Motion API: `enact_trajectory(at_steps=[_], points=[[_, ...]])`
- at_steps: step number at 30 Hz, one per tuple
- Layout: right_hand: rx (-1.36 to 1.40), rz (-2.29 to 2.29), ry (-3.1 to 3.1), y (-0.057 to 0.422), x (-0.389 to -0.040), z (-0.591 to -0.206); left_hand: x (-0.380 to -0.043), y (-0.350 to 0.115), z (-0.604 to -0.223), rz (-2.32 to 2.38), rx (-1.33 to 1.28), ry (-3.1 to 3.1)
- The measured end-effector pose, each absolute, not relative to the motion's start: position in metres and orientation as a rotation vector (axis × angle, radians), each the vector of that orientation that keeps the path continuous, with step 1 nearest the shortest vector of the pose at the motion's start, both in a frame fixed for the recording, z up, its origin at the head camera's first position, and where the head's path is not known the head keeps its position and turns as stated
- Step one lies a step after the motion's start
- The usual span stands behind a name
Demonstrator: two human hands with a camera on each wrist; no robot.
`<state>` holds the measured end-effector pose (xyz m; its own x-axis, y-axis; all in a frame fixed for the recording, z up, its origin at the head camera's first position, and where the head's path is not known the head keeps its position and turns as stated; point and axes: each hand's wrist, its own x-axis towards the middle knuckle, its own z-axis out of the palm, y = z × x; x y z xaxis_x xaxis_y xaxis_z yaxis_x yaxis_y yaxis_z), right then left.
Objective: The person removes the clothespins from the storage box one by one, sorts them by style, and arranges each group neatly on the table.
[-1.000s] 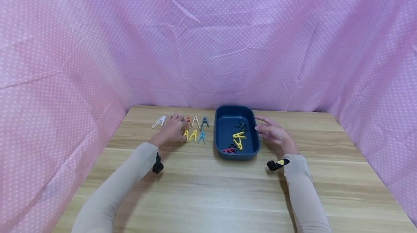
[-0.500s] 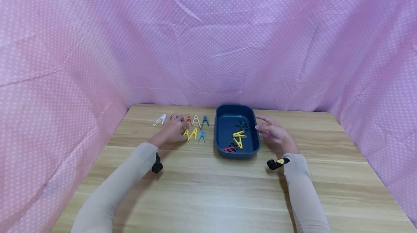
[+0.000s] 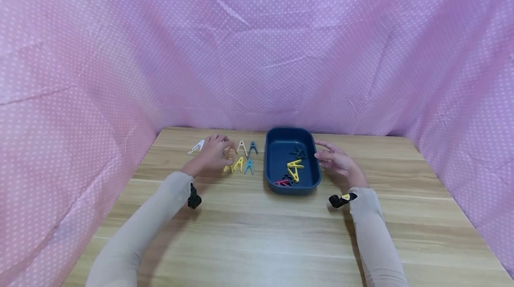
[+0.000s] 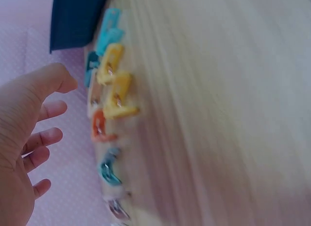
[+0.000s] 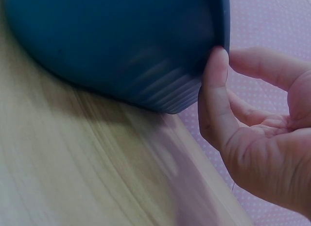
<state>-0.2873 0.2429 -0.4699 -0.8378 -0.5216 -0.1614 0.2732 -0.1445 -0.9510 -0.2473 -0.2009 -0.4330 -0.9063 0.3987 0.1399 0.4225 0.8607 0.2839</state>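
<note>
My left hand (image 3: 213, 153) hovers over the row of clothespins with bent, spread fingers and nothing between them. In the left wrist view an orange clothespin (image 4: 99, 126) lies on the table beside the fingertips. Near it are two yellow clothespins (image 4: 117, 95), a peach one, a teal one and a light blue one (image 3: 249, 166). A white clothespin (image 3: 196, 147) lies beyond the hand at the left. My right hand (image 3: 337, 162) touches the right side of a dark blue bin (image 3: 270, 162), thumb tip near its rim. Inside lie yellow clothespins (image 3: 295, 168), a red one and dark ones.
The wooden table (image 3: 257, 229) reaches back to a pink polka-dot curtain (image 3: 257, 55). A green clothespin (image 4: 110, 167) and a brownish one (image 4: 118, 209) lie further along the row in the left wrist view.
My left hand has lifted slightly and shifted away from me, now partly covering the orange clothespin. The right hand and the bin stay in place.
</note>
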Motion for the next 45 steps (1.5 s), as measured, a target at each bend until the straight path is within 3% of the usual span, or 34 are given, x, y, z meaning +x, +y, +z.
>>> enact_trajectory(at_steps=[17,31,45], points=[[-0.260,-2.005,1.670,0.241,-0.287,-0.468,-0.257,-0.116,-0.402,-0.479,-0.924,-2.888],[-0.264,-2.012,1.646,0.242,-0.286,-0.469,-0.258,-0.047,-0.416,-0.194,-1.318,-2.884],[-0.295,-2.003,1.642,0.243,-0.287,-0.471,-0.269,-0.024,-0.433,0.127,-1.407,-2.921]])
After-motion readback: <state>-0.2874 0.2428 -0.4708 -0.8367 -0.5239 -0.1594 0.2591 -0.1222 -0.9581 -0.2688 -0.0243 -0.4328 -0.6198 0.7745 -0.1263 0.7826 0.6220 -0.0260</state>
